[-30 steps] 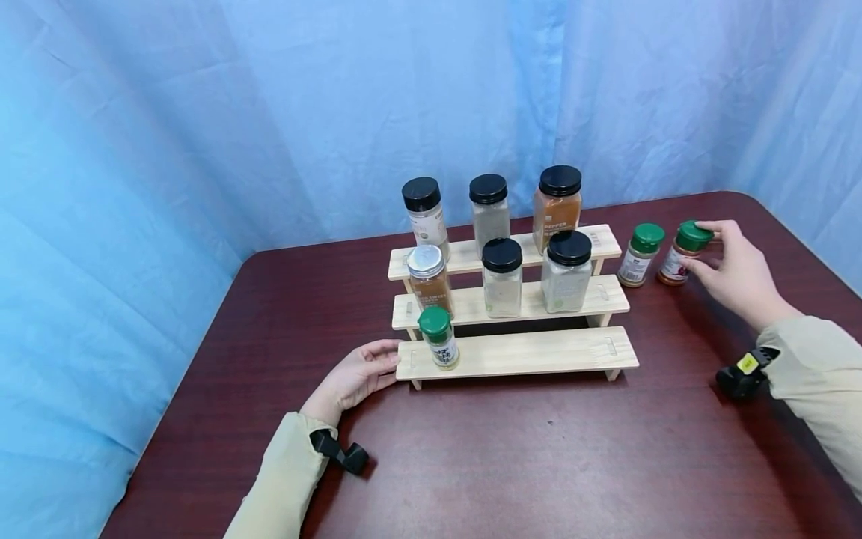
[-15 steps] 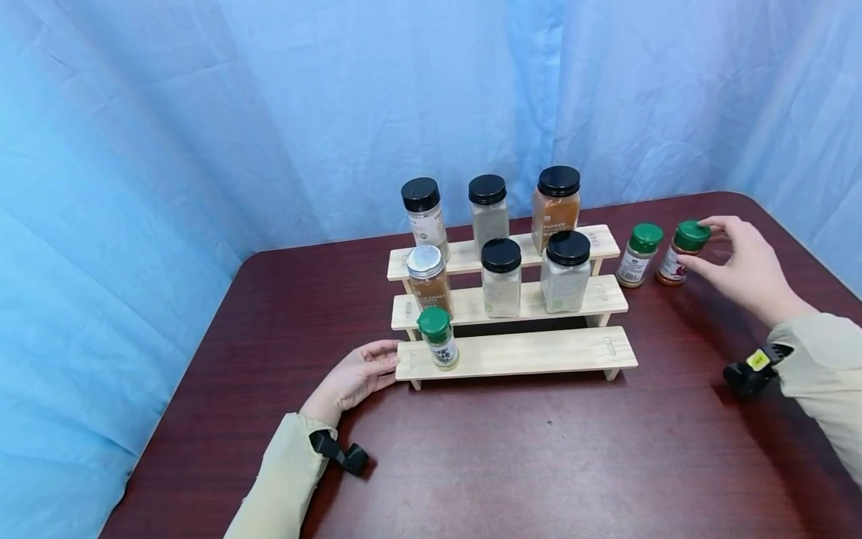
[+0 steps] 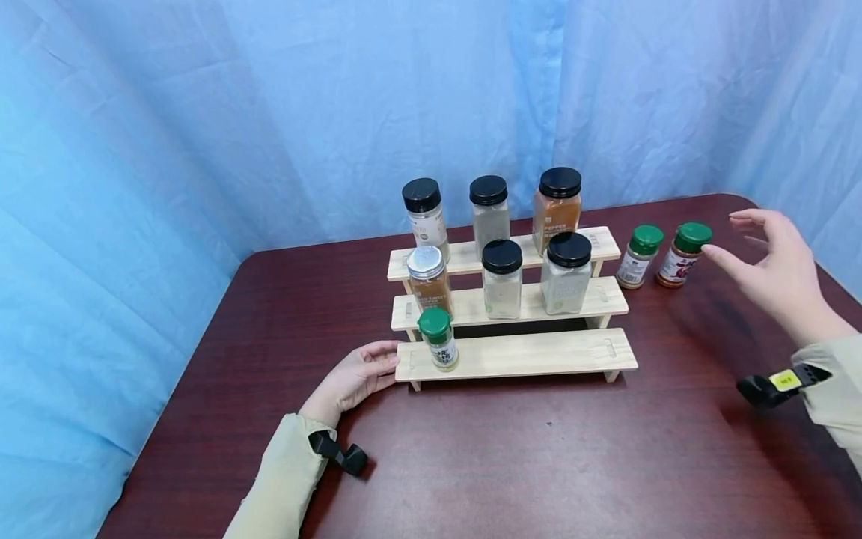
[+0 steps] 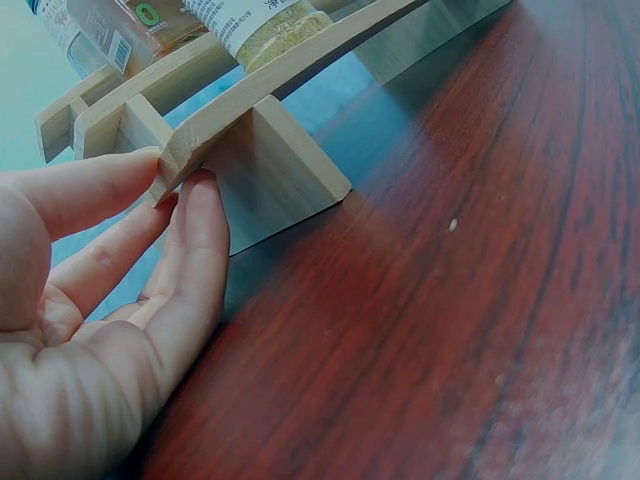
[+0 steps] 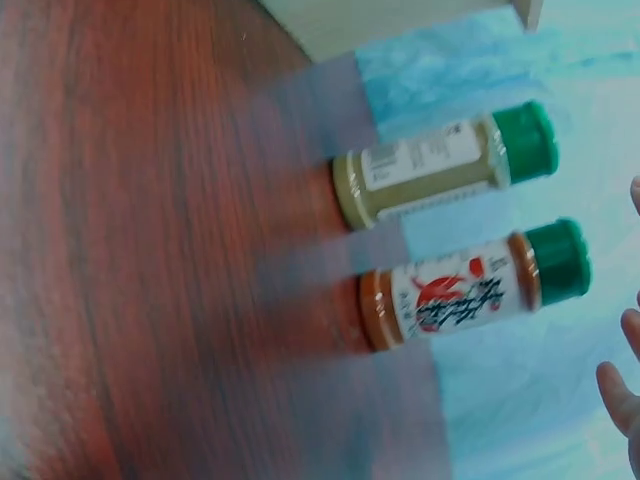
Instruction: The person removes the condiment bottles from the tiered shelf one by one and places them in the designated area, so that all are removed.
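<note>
Grips the wooden rack (image 3: 539, 355) with the left hand (image 3: 353, 374), pinching the left end of the lowest step; in the left wrist view, sets fingertips against the board's end and its underside. Holds the right hand (image 3: 781, 273) spread wide, with thumb and fingers well apart, just to the right of the red-labelled jar (image 3: 679, 262); in the right wrist view, shows a gap between fingertips and green cap.

Has that jar upright on the dark red table (image 3: 539, 464), well apart from the left hand. Has the barcode jar (image 3: 634, 266), also green-capped and upright, just beside it, between it and the rack.

Carries, on the rack's lowest step near the left hand, the yellow-filled jar (image 3: 442, 350) with a green cap. Carries on the middle step, left to right, the silver-lidded jar (image 3: 431, 292) and two black-lidded jars (image 3: 502, 292). Carries on the top step three more, also black-lidded, with the orange pepper jar (image 3: 557, 213) rightmost. Ends, beyond the table, in the blue curtain (image 3: 337, 112).
</note>
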`<act>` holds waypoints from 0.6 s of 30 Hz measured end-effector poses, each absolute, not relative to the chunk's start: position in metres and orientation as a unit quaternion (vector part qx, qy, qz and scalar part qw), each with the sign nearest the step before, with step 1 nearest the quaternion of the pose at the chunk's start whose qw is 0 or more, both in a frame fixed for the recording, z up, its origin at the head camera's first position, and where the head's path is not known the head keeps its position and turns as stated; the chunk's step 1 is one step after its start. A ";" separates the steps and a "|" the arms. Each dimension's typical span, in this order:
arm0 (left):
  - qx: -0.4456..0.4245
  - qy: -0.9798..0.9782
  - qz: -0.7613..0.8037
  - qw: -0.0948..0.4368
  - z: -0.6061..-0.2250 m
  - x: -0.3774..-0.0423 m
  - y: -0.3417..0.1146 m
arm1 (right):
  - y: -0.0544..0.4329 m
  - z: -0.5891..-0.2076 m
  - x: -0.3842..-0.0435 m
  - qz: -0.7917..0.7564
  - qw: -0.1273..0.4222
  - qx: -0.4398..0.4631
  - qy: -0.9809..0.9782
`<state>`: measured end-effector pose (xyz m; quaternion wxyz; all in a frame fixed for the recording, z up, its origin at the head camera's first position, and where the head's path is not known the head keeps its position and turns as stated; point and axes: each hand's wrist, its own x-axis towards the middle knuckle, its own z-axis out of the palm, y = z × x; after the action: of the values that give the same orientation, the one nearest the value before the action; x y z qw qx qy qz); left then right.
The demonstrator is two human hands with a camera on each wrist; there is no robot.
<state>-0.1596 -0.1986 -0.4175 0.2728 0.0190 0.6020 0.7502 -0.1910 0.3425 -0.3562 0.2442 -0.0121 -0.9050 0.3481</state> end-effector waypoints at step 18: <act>0.020 0.600 0.753 0.271 -0.416 -0.158 -0.199 | 0.279 -0.325 -0.145 0.440 0.314 0.082 -0.837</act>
<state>-0.1583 -0.1990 -0.4159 0.2713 0.0198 0.5997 0.7526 -0.1451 0.2793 -0.3254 0.3142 0.0820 -0.8371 0.4403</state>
